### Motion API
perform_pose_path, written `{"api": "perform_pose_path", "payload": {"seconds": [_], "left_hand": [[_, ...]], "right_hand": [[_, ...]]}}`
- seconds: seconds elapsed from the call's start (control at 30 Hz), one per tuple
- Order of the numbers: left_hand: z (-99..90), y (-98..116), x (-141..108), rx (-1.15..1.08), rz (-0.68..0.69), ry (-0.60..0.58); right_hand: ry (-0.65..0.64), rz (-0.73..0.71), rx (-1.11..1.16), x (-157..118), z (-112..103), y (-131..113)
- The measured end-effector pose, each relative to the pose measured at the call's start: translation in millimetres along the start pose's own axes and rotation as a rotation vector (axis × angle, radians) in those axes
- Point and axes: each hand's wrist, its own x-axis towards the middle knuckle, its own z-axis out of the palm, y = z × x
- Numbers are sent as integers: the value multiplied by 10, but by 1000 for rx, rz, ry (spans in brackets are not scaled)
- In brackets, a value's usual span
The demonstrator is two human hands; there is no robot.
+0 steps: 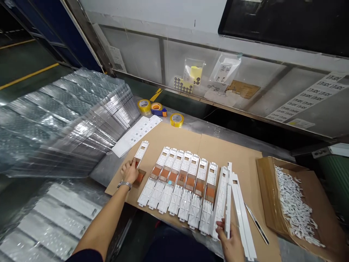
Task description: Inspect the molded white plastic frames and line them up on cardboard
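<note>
My left hand (130, 171) has its fingers bent at the lower part of a short white plastic strip (142, 149), by its brown band; what they pinch is hidden. Beside it, on the cardboard, is a dark brown piece (140, 177). Between my hands lies a row of several white slotted plastic strips (172, 196), each crossed by a brown band. At the row's right end, my right hand (231, 240) grips a narrow white strip (228, 200) near its lower end, tilted up. A longer white strip (242, 218) lies to its right.
A metal knife-like tool (256, 222) lies right of the strips. An open cardboard box (268, 203) holds small white parts. Yellow tape rolls (177, 120) and printed label sheets (136, 134) are at the back. Bubble-wrapped stacks (68, 123) stand at left.
</note>
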Motion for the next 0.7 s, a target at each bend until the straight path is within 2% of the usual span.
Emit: {"api": "perform_pose_path", "payload": {"seconds": [0.1,0.17,0.23,0.33,0.4,0.53,0.6,0.7], "left_hand": [[85,220,-130,-23,122,3],[209,367,-235,-79,251,-81],[357,474,-317,-138,324,-164],[513,537,-348,-235,293,-222],[527,553,-319,-311,250,-252],[343,636,-252,-492,146,-295],[167,697,-247,-617,90,-306],[-163,792,-313,-868,29,-349]], "right_hand": [[-8,11,-15,-8,7,-41],[-16,8,-24,-16,5,-69],[-23,4,-37,-23,-4,-88],[-34,-4,-49,-26,-27,-84],[-43,-13,-49,-23,-44,-59],[-53,-11,-51,-16,-68,16],[-26,-19,-51,-12,-67,68],[78,-56,-41,12,-34,167]]}}
